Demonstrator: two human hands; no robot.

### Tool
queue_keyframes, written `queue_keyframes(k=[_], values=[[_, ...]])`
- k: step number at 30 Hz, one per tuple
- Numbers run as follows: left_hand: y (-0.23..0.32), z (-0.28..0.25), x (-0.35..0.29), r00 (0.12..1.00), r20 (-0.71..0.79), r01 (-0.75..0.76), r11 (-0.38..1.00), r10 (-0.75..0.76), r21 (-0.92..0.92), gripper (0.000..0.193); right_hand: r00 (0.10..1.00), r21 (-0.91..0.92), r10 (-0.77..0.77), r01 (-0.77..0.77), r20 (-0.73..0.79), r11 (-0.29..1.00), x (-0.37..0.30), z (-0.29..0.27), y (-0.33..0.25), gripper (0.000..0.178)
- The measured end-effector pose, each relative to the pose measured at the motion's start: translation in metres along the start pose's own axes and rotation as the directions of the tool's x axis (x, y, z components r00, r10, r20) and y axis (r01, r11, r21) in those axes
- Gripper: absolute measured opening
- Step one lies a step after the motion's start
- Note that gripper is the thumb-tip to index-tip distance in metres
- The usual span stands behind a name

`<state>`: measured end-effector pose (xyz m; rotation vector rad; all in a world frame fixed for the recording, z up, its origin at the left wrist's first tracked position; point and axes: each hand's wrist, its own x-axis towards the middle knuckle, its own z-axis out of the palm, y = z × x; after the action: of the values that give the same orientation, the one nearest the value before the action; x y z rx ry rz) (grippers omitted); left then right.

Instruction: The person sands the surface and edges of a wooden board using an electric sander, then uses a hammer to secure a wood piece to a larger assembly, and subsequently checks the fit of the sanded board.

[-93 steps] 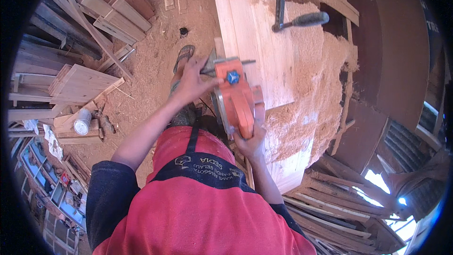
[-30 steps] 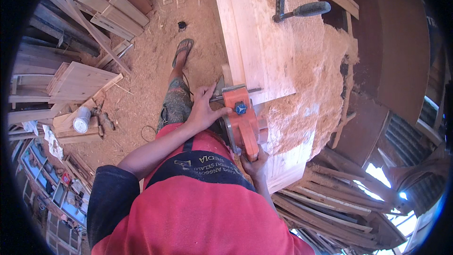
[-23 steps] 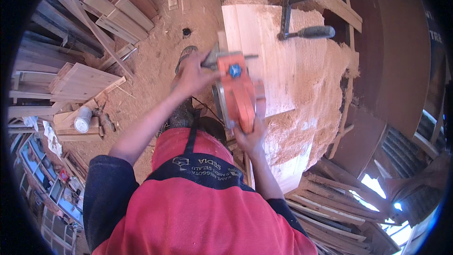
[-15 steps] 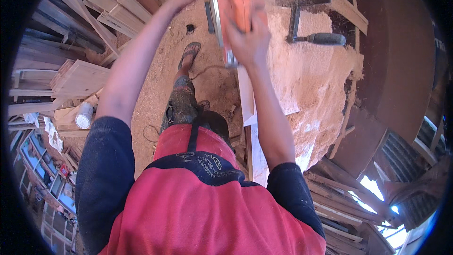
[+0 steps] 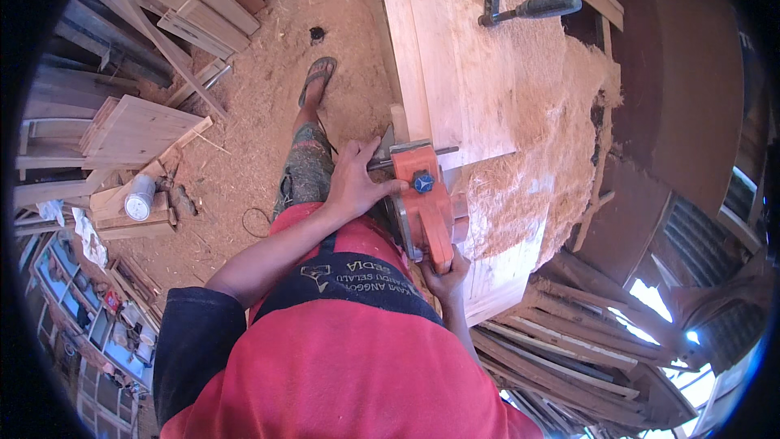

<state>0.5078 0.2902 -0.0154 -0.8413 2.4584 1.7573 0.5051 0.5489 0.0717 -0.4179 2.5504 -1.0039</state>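
An orange electric planer [image 5: 433,223] with a dark blue front knob sits at the near left edge of a pale wooden board [image 5: 455,73], close to my waist. My right hand [image 5: 447,276] is wrapped round its rear handle, partly hidden beneath the tool. At the planer's front left, my left hand [image 5: 357,183] grips by the metal side guide [image 5: 383,146], its thumb resting against the orange body near the knob. A metal rod crosses the front of the planer. Shavings hide much of the board's right side.
A clamp with a dark handle [image 5: 548,6] stands on the far part of the board. Stacked planks [image 5: 142,138] and a white can [image 5: 140,197] lie to the left. Sawdust covers the floor [image 5: 244,171]. Long wood strips [image 5: 569,349] are piled at the lower right.
Both hands have drawn the planer back from the far end of the board to beside my waist. My elbows are now bent, and more of the board shows ahead.
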Motion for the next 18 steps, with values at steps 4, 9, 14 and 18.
queue_keyframes(k=[4,9,14,18], values=[[0.002,-0.012,0.019,1.0,0.0,-0.023,1.0,0.023,-0.007,0.092,0.999,0.011,0.004,-0.004,0.047,1.0,0.019,0.003,-0.013,0.026],[-0.014,-0.055,0.115,0.984,-0.142,-0.107,0.994,0.108,0.013,0.08,0.997,-0.047,-0.059,0.062,0.049,0.997,0.12,0.03,-0.069,0.021],[-0.008,-0.126,0.241,0.978,-0.166,-0.138,0.987,0.122,-0.084,0.06,0.975,0.022,-0.223,0.223,-0.026,0.975,0.251,0.069,-0.123,0.023],[-0.015,-0.188,0.35,0.987,-0.075,-0.141,0.99,0.142,0.024,0.079,0.891,0.038,-0.422,0.433,-0.166,0.901,0.355,0.103,-0.173,0.026]])
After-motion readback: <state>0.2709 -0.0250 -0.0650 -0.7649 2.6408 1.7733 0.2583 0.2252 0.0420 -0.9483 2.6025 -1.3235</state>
